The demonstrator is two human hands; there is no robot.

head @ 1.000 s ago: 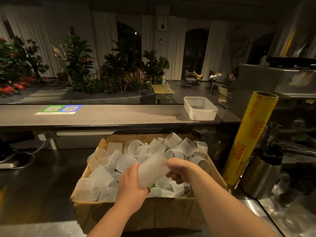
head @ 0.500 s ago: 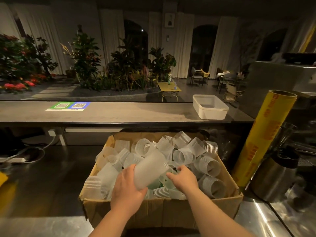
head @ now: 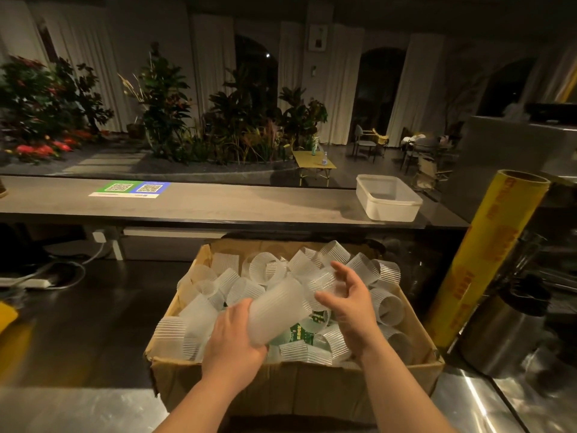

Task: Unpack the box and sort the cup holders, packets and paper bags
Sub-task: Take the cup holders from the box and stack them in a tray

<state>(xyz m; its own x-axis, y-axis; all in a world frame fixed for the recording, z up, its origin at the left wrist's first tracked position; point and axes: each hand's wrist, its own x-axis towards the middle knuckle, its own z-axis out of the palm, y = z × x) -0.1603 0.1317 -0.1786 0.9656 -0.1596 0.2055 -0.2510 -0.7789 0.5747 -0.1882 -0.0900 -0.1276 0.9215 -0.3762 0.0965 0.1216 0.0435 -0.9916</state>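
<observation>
Up from the box came our right hand, fingers spread, beside the stack of cup holders our left hand gripped; plenty seemingly remained.

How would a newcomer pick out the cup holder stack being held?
Start at the open cardboard box in the foreground, heaped with loose ribbed cup holders. Over its middle, the left hand grips a nested stack of cup holders: the only long frosted tube, tilted, among short single rings.
</observation>
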